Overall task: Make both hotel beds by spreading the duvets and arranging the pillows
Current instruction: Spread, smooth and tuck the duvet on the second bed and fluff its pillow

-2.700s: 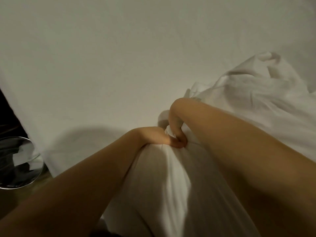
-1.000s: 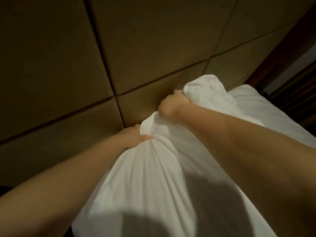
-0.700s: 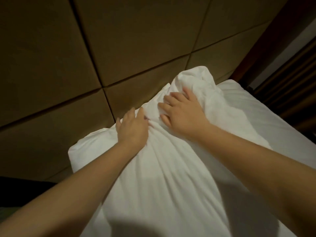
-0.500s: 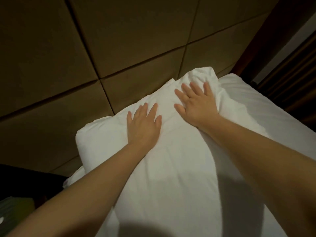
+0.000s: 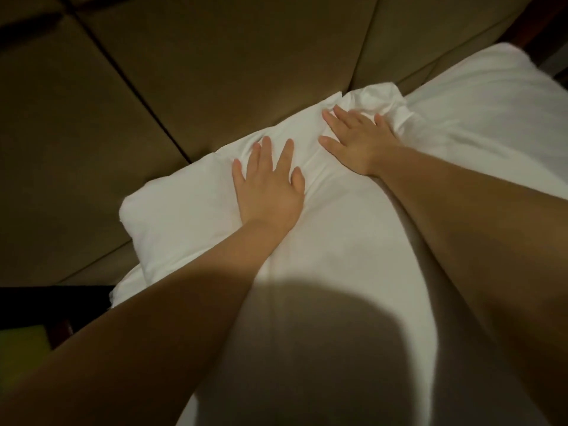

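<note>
A white pillow [image 5: 190,216] lies flat at the head of the bed, against the padded headboard [image 5: 215,66]. My left hand [image 5: 267,186] presses flat on its top with fingers spread. My right hand [image 5: 359,142] lies flat further right, fingers straight, touching the bunched, crumpled end of the pillowcase [image 5: 375,96]. A second white pillow [image 5: 491,96] lies to the right, beside the crumpled end. White bedding [image 5: 322,272] stretches toward me between my forearms, partly in shadow.
The brown headboard panels fill the upper left. A dark gap and a dark piece of furniture [image 5: 37,305] sit at the left edge, with a greenish surface [image 5: 21,342] below it. A dark wooden frame [image 5: 544,29] shows at the top right.
Both hands let go of the bunched pillow top and flattened out. The pillow dropped from upright to lying flat against the headboard, and my hands spread apart on it.
</note>
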A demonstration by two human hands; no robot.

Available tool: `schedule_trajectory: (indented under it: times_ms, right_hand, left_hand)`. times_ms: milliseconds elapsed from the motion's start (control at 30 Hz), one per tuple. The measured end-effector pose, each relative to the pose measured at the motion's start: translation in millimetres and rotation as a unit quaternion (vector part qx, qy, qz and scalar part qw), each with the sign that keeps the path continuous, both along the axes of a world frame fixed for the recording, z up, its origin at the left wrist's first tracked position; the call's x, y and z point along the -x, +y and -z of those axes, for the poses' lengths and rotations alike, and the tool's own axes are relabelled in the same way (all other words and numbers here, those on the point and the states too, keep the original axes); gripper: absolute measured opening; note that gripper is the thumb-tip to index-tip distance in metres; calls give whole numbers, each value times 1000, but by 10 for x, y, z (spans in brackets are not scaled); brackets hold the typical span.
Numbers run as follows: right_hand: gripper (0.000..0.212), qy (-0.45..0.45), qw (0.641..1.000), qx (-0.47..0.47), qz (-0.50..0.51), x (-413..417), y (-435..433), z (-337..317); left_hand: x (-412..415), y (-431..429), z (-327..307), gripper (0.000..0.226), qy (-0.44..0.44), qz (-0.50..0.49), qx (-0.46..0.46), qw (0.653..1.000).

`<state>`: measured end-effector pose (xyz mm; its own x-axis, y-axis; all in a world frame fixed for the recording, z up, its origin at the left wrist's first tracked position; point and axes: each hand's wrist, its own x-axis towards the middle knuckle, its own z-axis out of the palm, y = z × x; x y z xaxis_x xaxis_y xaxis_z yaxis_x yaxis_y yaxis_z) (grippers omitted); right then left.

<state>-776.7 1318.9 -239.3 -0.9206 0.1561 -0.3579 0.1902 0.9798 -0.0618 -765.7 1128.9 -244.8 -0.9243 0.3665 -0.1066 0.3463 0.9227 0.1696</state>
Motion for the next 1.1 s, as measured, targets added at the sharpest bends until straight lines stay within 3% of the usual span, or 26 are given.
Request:
schedule_trajectory:
  times_ms: [167,333,433,533,667,833,1100]
  right_hand:
    - [61,22,999,-26,0,-270,-194,-261]
    - [57,28,999,-20,-39,-1080,-401,-888]
    - [56,29,997,-70,-31,-1691,-414,-1303]
    - [57,29,996,-87,2,-2425,-503,-1681]
    - [59,20,992,-91,85,-3619,-612,-2039]
    - [60,39,975,-97,195,-4965,-779,-2420]
    - [60,108,963,-92,227,-5931,-1083,-2629]
  left_hand:
    - [-78,-82,-64,52,-22,26,33,999]
    - [-356,-145,-476,55,-71,15,62,995]
    - [-864,-192,-866,55,-96,46,20,994]
    - [-1544,-354,-1243,53,-89,87,-28,992]
    - [-2455,-550,-1662,56,-85,175,-17,981]
    - [-3357,-723,-2163,58,-37,213,-8,976]
    - [-4368,-775,-2486,59,11,271,-9,962]
